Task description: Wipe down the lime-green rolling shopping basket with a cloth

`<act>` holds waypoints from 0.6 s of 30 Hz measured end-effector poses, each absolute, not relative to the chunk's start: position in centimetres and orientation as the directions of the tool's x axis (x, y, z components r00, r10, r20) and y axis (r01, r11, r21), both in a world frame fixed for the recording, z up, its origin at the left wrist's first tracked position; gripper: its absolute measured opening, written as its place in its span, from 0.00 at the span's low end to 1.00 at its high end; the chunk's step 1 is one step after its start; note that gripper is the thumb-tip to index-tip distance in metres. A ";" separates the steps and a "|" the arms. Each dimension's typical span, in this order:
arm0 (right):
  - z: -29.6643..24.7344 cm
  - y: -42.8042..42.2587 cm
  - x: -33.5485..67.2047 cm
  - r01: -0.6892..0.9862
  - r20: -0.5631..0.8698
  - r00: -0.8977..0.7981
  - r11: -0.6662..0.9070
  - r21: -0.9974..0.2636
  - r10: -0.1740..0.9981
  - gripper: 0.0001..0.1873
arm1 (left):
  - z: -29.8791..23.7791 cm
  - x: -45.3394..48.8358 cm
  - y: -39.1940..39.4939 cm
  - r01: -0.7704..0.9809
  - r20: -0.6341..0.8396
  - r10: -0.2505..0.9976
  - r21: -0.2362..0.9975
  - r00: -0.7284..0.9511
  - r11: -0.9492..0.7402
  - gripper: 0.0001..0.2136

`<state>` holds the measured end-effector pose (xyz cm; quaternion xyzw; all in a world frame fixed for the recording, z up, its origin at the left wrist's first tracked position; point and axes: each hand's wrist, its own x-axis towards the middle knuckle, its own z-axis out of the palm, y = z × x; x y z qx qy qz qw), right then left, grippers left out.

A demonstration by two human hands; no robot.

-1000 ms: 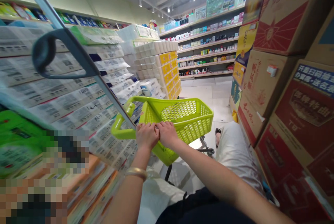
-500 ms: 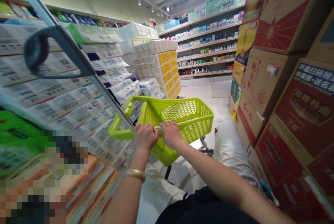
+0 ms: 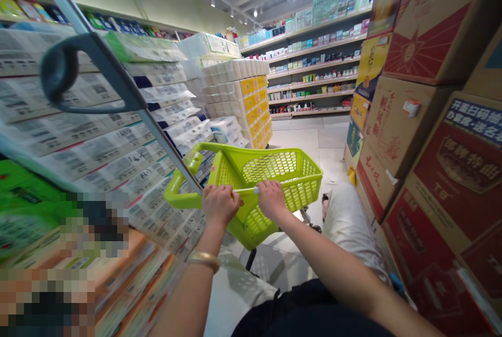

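Found left hand (image 3: 219, 205) and right hand (image 3: 270, 198) both clenched, fingers wrapped over a thin pale bar (image 3: 246, 190) along the near rim of a lime-green basket (image 3: 292, 167), with a small gap between the hands. Noted the basket raised off the tiled floor (image 3: 309, 141) on a dark frame, mid-aisle, with stacked paper packs (image 3: 117, 159) close on the left and cardboard boxes (image 3: 403, 127) close on the right. Recorded a grey looped handle (image 3: 63, 72) on a slanted metal pole (image 3: 164, 147) running down to the basket's near left corner.
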<state>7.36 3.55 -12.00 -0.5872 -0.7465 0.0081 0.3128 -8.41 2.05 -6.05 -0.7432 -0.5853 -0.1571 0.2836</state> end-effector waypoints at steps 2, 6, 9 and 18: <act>-11.2 3.3 5.0 0.836 0.489 -0.186 0.399 -0.378 0.853 0.12 | -6.0 -8.3 2.0 0.959 0.570 0.778 -0.244 0.264 -0.147 0.13; -10.4 3.1 2.9 0.775 0.535 -0.287 0.521 -0.359 0.795 0.14 | -6.0 -8.6 1.9 0.959 0.568 0.777 -0.236 0.270 -0.160 0.14; -11.2 3.3 5.3 0.793 0.513 -0.302 0.510 -0.333 0.804 0.15 | -6.0 -8.9 1.9 0.956 0.561 0.779 -0.231 0.281 -0.178 0.13; -11.2 3.1 5.6 0.846 0.482 -0.182 0.387 -0.368 0.857 0.12 | -6.2 -8.3 1.9 0.968 0.576 0.779 -0.187 0.248 -0.169 0.13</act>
